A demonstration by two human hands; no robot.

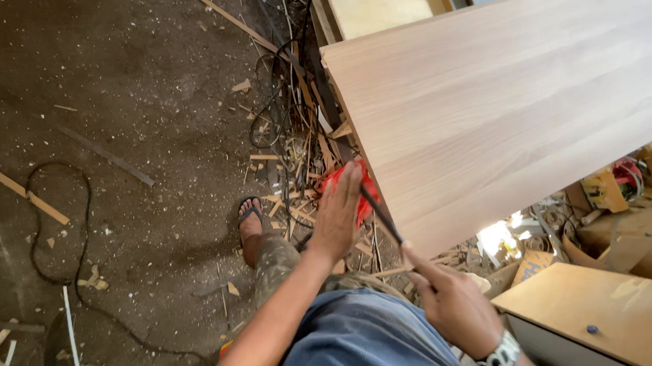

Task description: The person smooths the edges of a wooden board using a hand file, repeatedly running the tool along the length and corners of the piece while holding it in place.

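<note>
Left hand (337, 218), fingers spread, steadies the near edge of a pale wood-grain board (509, 96) while right hand (454, 303) fingers pinch a thin dark tool (381, 216) against it.

1. A woodworking shop, by the look of it: a large pale laminated board (509, 96) lies over clutter.
2. The dirt floor (109, 83) is strewn with offcuts and shavings (294, 155) — plus a black cable (57, 222).
3. At right, possibly power tools (613, 184) — too cluttered to tell.

The wide wooden board (502, 97) blocks everything from twelve to three o'clock. At eleven, tangled cables (279, 95) and wood offcuts (294, 162) crowd the ground. Bare dirt floor (132, 89) lies open toward nine.
</note>
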